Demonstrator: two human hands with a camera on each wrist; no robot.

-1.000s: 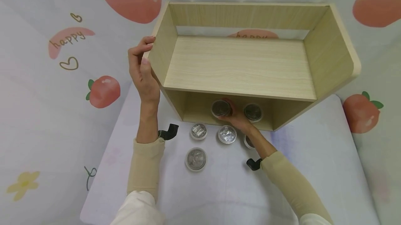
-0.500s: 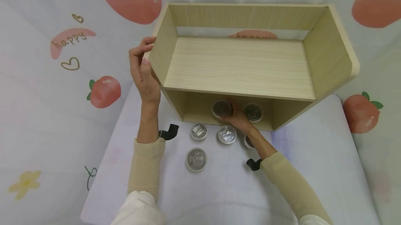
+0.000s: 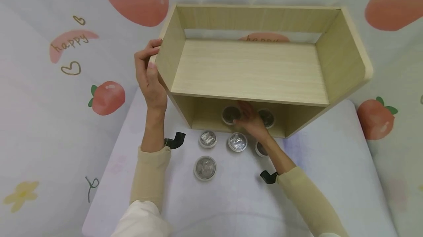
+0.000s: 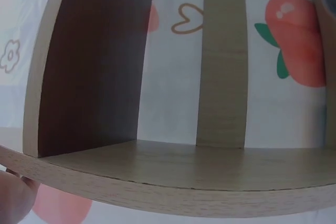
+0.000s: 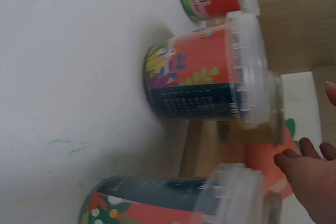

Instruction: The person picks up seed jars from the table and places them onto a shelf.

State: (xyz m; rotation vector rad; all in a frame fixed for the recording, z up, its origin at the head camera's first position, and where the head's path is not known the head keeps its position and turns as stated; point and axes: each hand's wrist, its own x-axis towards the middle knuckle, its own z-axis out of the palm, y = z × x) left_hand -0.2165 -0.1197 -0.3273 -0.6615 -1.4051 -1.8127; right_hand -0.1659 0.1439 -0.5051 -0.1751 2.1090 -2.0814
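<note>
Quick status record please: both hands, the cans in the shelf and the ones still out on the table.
left hand: grips the left side panel of the wooden shelf
right hand: inside the lower compartment, fingers straight, between two cans
cans in shelf: left can, right can
cans on table: four, in front of the shelf; one partly hidden by the right wrist
</note>
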